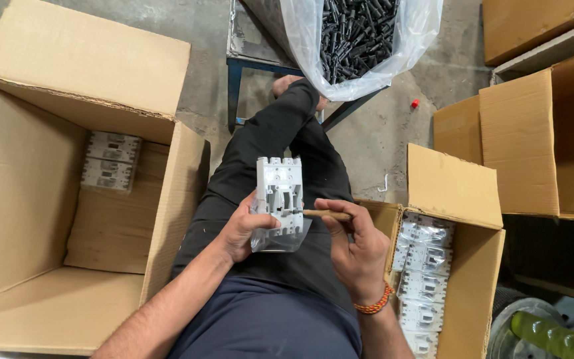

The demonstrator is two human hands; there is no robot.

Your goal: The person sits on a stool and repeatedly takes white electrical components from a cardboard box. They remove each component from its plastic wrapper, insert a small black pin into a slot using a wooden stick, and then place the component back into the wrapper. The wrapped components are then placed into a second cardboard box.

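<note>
White plastic housing partly hidden by left hand.

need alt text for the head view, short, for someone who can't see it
Seated person's left hand holds a white plastic housing over the lap while the right hand pokes it with a thin wooden stick. Cardboard boxes of similar white parts flank them.

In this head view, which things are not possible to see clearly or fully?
- Head view: the tip of the wooden-handled tool in the right hand is hidden in the white plastic part.
- The lower end of that part is veiled by a clear bag under the left hand.
- The right box of white parts is cut off by the bottom edge.
- The black pieces in the clear sack are too small to identify.
</note>
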